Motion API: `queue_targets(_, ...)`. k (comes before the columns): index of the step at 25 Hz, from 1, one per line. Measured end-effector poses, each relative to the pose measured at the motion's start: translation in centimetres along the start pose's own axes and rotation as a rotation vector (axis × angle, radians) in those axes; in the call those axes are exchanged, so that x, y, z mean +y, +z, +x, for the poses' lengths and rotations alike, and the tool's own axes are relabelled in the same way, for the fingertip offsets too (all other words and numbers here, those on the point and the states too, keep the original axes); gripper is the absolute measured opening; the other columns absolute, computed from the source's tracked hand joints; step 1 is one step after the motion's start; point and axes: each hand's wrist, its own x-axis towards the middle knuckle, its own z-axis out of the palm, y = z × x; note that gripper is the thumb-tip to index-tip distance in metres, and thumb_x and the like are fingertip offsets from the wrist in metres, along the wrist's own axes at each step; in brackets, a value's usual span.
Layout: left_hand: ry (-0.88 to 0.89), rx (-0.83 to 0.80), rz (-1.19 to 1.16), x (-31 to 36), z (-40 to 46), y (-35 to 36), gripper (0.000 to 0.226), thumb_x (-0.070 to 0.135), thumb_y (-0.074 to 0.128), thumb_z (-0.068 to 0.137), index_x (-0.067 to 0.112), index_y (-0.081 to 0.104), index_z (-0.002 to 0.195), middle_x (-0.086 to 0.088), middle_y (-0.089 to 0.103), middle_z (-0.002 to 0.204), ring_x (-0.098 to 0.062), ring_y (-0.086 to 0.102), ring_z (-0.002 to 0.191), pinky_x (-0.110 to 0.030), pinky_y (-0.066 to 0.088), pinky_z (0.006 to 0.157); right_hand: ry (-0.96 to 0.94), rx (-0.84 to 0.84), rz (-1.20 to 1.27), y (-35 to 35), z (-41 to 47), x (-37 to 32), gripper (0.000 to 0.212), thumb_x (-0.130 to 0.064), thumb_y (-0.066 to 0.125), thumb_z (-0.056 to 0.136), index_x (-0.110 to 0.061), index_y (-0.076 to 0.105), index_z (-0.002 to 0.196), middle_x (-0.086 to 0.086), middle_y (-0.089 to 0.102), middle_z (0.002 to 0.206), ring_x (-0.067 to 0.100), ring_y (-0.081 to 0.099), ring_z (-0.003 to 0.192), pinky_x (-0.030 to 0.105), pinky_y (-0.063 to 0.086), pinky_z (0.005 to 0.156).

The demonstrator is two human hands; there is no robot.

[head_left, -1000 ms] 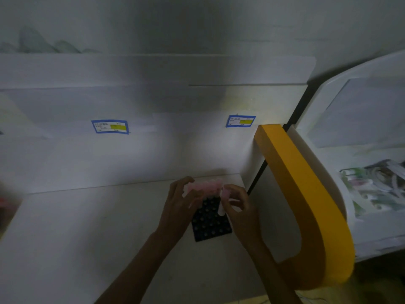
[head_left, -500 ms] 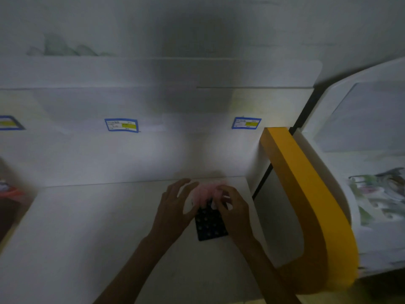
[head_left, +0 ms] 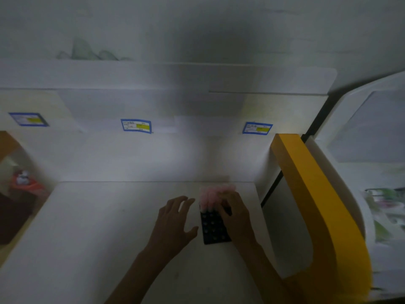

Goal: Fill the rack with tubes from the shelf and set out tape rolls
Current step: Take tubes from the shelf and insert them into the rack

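Note:
A black tube rack (head_left: 213,228) lies on the white shelf surface (head_left: 98,227), with several pink-capped tubes (head_left: 211,195) standing in its far rows. My right hand (head_left: 235,212) rests over the rack's right side, fingers curled at the pink tubes; whether it grips one is unclear. Just left of the rack, my left hand (head_left: 175,222) hovers with its fingers spread and nothing in it. The scene is dim and blurred.
A yellow curved divider (head_left: 311,194) rises right of the rack. Beyond it, a white bin (head_left: 363,220) holds mixed green and white items (head_left: 388,207). Blue-bordered labels (head_left: 135,126) line the shelf back. An orange object (head_left: 24,183) sits at far left.
My left hand has let go of the pink tubes and drawn back to the left, fingers spread. The right hand has settled lower over the rack. The view has shifted to the left.

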Motion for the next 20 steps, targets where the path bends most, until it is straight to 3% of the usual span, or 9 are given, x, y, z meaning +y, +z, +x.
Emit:
queue_targets(2,-0.005,0.003,0.007,0.0,-0.1,0.0,0.076,0.042,0.079,0.065,0.021,0.048,0.132,-0.004,0.054,0.129,-0.02,0.041,0.119,-0.039,0.047,0.09,-0.026,0.012,-0.095,0.3,-0.2,0.9,0.024,-0.01,0.063,0.091,-0.013,0.058,0.115,-0.007,0.057,0.111,-0.002,0.053,0.106,0.02,0.047,0.09)
queue_targets(4,-0.014,0.001,0.01,0.1,-0.2,-0.1,0.075,0.042,0.078,0.066,0.021,0.048,0.132,-0.004,0.053,0.129,-0.02,0.042,0.119,-0.039,0.047,0.09,0.019,0.018,-0.16,0.4,-0.5,1.2,0.027,-0.016,0.065,0.09,-0.022,0.057,0.115,-0.008,0.058,0.111,0.007,0.055,0.103,0.016,0.047,0.084)
queue_targets(8,-0.021,0.006,0.006,0.5,-0.4,-0.2,0.075,0.043,0.078,0.067,0.02,0.048,0.133,-0.004,0.053,0.13,-0.021,0.044,0.12,-0.039,0.047,0.09,0.107,0.019,-0.277,0.1,-0.8,0.5,0.033,-0.025,0.066,0.088,-0.029,0.055,0.119,-0.011,0.054,0.107,0.006,0.052,0.094,0.007,0.034,0.072)
queue_targets(12,-0.037,0.019,-0.003,1.3,-0.9,-0.8,0.078,0.042,0.079,0.065,0.02,0.047,0.132,-0.005,0.054,0.129,-0.021,0.044,0.118,-0.039,0.048,0.089,0.143,-0.075,-0.327,-0.4,-1.3,0.3,0.049,-0.023,0.062,0.088,-0.033,0.045,0.133,-0.006,0.051,0.118,0.01,0.047,0.106,0.008,0.032,0.071)
queue_targets(17,-0.043,0.013,-0.012,2.2,-2.3,-1.6,0.077,0.041,0.078,0.067,0.021,0.046,0.134,-0.004,0.053,0.129,-0.023,0.048,0.118,-0.039,0.049,0.089,0.065,-0.165,-0.349,-1.5,-2.0,-0.1,0.072,-0.017,0.065,0.083,-0.036,0.032,0.143,0.0,0.042,0.139,0.018,0.044,0.12,0.024,0.039,0.097)
queue_targets(20,-0.029,0.001,-0.011,3.0,-3.0,-2.1,0.076,0.04,0.079,0.068,0.019,0.048,0.134,-0.004,0.053,0.129,-0.022,0.047,0.118,-0.039,0.047,0.091,0.064,-0.131,-0.26,-2.6,-3.1,-1.1,0.072,-0.017,0.068,0.082,-0.03,0.033,0.144,-0.006,0.042,0.14,0.011,0.042,0.123,0.026,0.038,0.103)
